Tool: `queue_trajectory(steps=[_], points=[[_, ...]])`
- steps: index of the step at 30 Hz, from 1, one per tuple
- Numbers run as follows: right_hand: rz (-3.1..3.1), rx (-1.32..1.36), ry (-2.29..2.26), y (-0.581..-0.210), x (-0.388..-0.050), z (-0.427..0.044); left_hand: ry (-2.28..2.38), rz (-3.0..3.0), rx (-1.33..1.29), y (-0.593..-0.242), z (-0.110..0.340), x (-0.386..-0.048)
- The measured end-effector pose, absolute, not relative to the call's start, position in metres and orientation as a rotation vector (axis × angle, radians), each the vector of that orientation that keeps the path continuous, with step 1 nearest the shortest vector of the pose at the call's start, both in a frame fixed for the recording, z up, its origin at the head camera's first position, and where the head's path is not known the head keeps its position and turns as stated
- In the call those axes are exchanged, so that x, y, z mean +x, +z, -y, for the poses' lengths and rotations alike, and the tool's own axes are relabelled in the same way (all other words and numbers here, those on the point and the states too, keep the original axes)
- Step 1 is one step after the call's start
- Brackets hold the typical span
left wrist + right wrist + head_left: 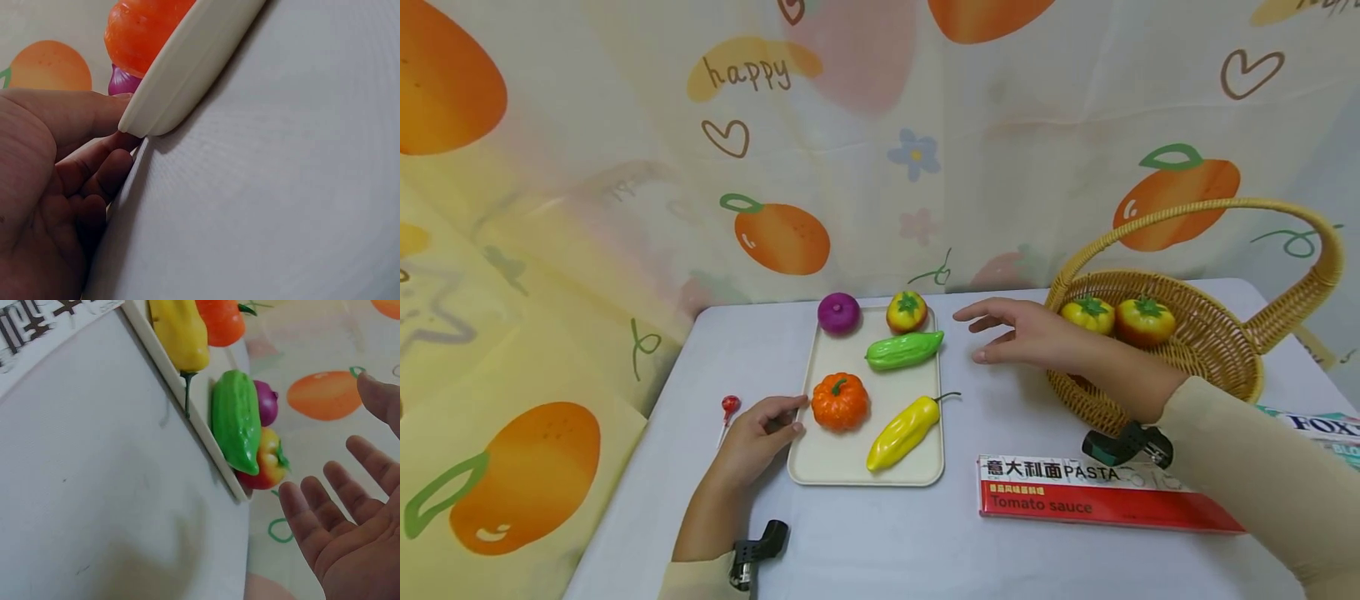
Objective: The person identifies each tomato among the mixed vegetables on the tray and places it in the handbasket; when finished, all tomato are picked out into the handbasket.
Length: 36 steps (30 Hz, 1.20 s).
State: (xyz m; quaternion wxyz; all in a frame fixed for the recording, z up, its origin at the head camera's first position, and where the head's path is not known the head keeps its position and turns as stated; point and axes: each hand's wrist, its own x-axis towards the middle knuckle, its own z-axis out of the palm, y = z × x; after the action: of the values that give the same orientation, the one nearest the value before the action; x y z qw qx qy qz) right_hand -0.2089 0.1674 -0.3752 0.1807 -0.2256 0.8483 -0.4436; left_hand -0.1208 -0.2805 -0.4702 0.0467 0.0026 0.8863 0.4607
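At the cream tray's [887, 477] left edge, my left hand [758, 437] pinches the rim between thumb and fingers. Lying on the tray are an orange pumpkin [839, 402], a yellow pepper [904, 433], a green ridged vegetable [904, 351], a purple onion [838, 314] and a yellow-red fruit with a green leafy top [906, 312]. My right hand [1026, 331] hovers between tray and basket, palm showing in the right wrist view, fingers spread and holding nothing. Two similar yellow-red fruits [1145, 322] lie in the wicker basket [1206, 354], partly behind my right arm.
A red and white pasta box [1105, 508] lies on the white table in front of the basket, partly beneath my right sleeve. Another box [1326, 427] is at the right edge. A red lollipop [730, 405] lies left of the tray. Patterned cloth [865, 158] hangs behind.
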Motion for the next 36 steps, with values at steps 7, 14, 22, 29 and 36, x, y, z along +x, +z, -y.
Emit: queue_trajectory(steps=[7, 14, 22, 29, 36], points=[[-2.400, -0.640, -1.301, -0.379, -0.218, -0.156, 1.416, -2.687, -0.008, -0.471, 0.282, -0.122], [-2.404, -0.641, -1.352, -0.384, -0.229, -0.149, 1.412, -2.679, -0.022, -0.472, 0.282, -0.122], [-2.428, -0.560, -1.375, -0.383, -0.240, -0.142, 1.431, -2.680, 0.015, -0.472, 0.282, -0.122], [-2.401, -0.571, -1.416, -0.383, -0.247, -0.135, 1.411, -2.683, -0.003, -0.471, 0.282, -0.122], [-2.406, -0.525, -1.451, -0.391, -0.255, -0.125, 1.405, -2.683, 0.003, -0.472, 0.283, -0.122]])
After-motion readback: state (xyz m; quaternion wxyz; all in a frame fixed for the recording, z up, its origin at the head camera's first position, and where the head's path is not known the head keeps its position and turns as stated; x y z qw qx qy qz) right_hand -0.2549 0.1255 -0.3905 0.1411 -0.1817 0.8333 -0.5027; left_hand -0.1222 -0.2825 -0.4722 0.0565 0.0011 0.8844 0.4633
